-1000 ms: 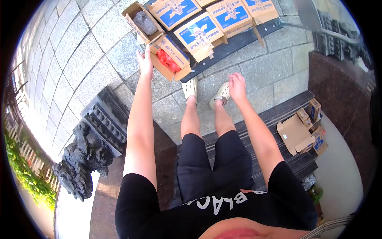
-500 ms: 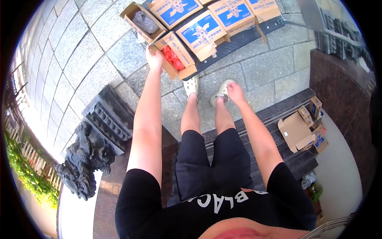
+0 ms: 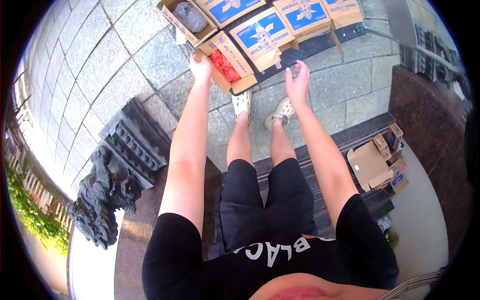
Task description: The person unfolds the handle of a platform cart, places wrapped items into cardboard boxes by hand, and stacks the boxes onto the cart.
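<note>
My left hand [image 3: 201, 70] grips the near left edge of an open cardboard box [image 3: 239, 59] with red plastic [image 3: 224, 65] inside. Its fingertips are partly hidden at the box's side. My right hand [image 3: 298, 88] hovers above the paving to the right of that box, empty, with thumb and fingers apart. Just beyond it stands a blue-printed carton [image 3: 262, 36] with loose front flaps. Left of that carton, another open box [image 3: 172, 19] contains a grey plastic bag [image 3: 190, 17], touching the box with the red plastic.
More blue-printed cartons [image 3: 303, 15] stand in rows on a dark flat platform [image 3: 320, 46]. A dark carved statue [image 3: 107, 192] is at left. Behind me on the right, opened cardboard [image 3: 369, 165] lies by dark steps [image 3: 330, 142]. A stone wall edge [image 3: 425, 112] borders the right side.
My right hand has moved forward from above my shoe toward the cartons, and its fingers have spread. My left hand stays at the box edge. The view has shifted slightly.
</note>
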{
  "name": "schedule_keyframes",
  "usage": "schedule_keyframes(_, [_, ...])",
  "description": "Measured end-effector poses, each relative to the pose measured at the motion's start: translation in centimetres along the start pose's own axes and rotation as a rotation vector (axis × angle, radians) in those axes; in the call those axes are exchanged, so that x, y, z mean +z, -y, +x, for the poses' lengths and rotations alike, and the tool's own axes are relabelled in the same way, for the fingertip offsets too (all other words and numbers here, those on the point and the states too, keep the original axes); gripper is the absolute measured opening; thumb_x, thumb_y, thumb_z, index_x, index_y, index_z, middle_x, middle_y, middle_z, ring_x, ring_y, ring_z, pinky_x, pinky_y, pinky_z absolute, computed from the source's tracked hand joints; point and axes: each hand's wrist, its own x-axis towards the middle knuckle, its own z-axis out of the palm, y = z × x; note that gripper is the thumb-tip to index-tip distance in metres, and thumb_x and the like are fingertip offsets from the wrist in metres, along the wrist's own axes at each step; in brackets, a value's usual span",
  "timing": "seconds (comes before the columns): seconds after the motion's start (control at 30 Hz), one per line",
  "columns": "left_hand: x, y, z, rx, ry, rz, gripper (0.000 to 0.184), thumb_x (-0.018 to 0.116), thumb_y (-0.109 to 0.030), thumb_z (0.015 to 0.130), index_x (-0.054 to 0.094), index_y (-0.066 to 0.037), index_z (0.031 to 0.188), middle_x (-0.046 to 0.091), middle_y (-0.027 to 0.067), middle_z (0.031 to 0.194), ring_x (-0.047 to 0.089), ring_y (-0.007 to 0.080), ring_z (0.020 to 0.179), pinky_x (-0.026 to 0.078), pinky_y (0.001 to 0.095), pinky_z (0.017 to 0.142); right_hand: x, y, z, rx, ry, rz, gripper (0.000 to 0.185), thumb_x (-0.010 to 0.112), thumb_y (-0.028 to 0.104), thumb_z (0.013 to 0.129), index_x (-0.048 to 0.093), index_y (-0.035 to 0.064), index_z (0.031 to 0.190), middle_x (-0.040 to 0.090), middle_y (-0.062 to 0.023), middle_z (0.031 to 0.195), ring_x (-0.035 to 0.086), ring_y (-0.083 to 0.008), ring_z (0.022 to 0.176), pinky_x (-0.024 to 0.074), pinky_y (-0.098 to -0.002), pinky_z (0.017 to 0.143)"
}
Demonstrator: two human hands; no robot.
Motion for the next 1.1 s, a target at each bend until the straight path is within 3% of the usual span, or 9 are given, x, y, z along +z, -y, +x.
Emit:
schedule_keyframes(0.03, [-0.3,0.0,-0.4,-0.075,0.009,-0.021,0.038,0.049,0.000,0.093,0.043,-0.002,0.131,0.059,0.0119,0.118,0.057,0.0219,0.108,0.047,0.0336,0.093,0.3,0.6,1.3,-0.204,-0.068,-0.148,0.050,0.068,0.019,0.083,0.048,-0.0008,0.125,0.053,-0.0214,0.119,0.056,-0.0356,0.102,0.0454,-0.0415,0.092])
schedule_keyframes(0.07, [-0.5,-0.1,-0.8,-0.215,-0.040,-0.044,0.033,0.052,-0.010,0.094,0.046,-0.003,0.126,0.059,0.0117,0.119,0.057,0.0240,0.110,0.048,0.0345,0.092,0.7,1.3,2.6,-0.203,-0.065,-0.150,0.050,0.068,0.019,0.083,0.048,-0.0008,0.125,0.053,-0.0214,0.119,0.056,-0.0356,0.102,0.0454,-0.0415,0.092])
schedule_keyframes(0.17, [-1.8,1.9,-0.9,-0.422,0.042,-0.244,0.035,0.054,-0.017,0.094,0.046,-0.004,0.126,0.057,0.0122,0.122,0.057,0.0275,0.112,0.048,0.0379,0.094,1.0,2.3,7.0,-0.312,-0.028,-0.351,0.053,0.070,0.022,0.080,0.049,0.0000,0.124,0.051,-0.0213,0.123,0.051,-0.0379,0.111,0.0429,-0.0441,0.096])
schedule_keyframes(0.27, [-1.3,-0.7,-3.5,-0.513,0.132,-0.208,0.040,0.053,-0.021,0.095,0.044,-0.004,0.130,0.054,0.0130,0.128,0.055,0.0292,0.115,0.047,0.0409,0.096,0.2,2.8,12.0,-0.291,0.015,-0.457,0.061,0.073,0.028,0.078,0.049,-0.0003,0.126,0.051,-0.0217,0.126,0.050,-0.0381,0.116,0.0417,-0.0432,0.099])
schedule_keyframes(0.37, [-1.5,0.1,-3.9,-0.542,0.183,-0.208,0.048,0.054,-0.023,0.095,0.037,-0.004,0.136,0.050,0.0135,0.133,0.053,0.0285,0.118,0.046,0.0425,0.097,0.0,1.7,16.7,-0.332,0.111,-0.437,0.063,0.072,0.031,0.078,0.049,-0.0007,0.128,0.052,-0.0221,0.128,0.049,-0.0366,0.120,0.0418,-0.0399,0.100])
schedule_keyframes(0.47, [-1.9,2.4,-3.4,-0.567,0.201,-0.251,0.051,0.053,-0.024,0.096,0.034,-0.004,0.138,0.047,0.0133,0.136,0.051,0.0278,0.121,0.043,0.0428,0.100,0.4,1.6,18.1,-0.494,0.461,-0.554,0.054,0.069,0.026,0.082,0.052,-0.0028,0.125,0.052,-0.0219,0.124,0.051,-0.0376,0.115,0.0427,-0.0389,0.099])
schedule_keyframes(0.7, [0.8,0.8,-4.0,-0.552,0.120,-0.243,0.047,0.052,-0.022,0.096,0.038,-0.003,0.136,0.049,0.0131,0.134,0.050,0.0265,0.122,0.042,0.0408,0.101,3.8,1.6,16.2,-0.349,0.317,-0.742,0.053,0.070,0.024,0.081,0.051,-0.0021,0.122,0.047,-0.0187,0.123,0.048,-0.0345,0.115,0.0420,-0.0393,0.100])
schedule_keyframes(0.9, [1.1,2.5,-3.2,-0.580,0.035,-0.281,0.047,0.052,-0.021,0.096,0.038,-0.003,0.136,0.050,0.0132,0.133,0.052,0.0271,0.120,0.043,0.0409,0.101,3.5,3.2,17.0,-0.273,0.474,-0.834,0.060,0.068,0.028,0.082,0.046,-0.0066,0.126,0.045,-0.0185,0.124,0.046,-0.0342,0.115,0.0413,-0.0388,0.101])
schedule_keyframes(1.1, [2.7,-1.4,-4.6,-0.473,0.123,-0.134,0.063,0.058,-0.030,0.094,0.030,-0.003,0.144,0.040,0.0123,0.144,0.043,0.0250,0.130,0.036,0.0391,0.107,2.7,3.9,17.2,-0.217,0.425,-0.784,0.051,0.060,0.027,0.087,0.048,-0.0022,0.126,0.046,-0.0167,0.125,0.046,-0.0337,0.116,0.0428,-0.0399,0.100])
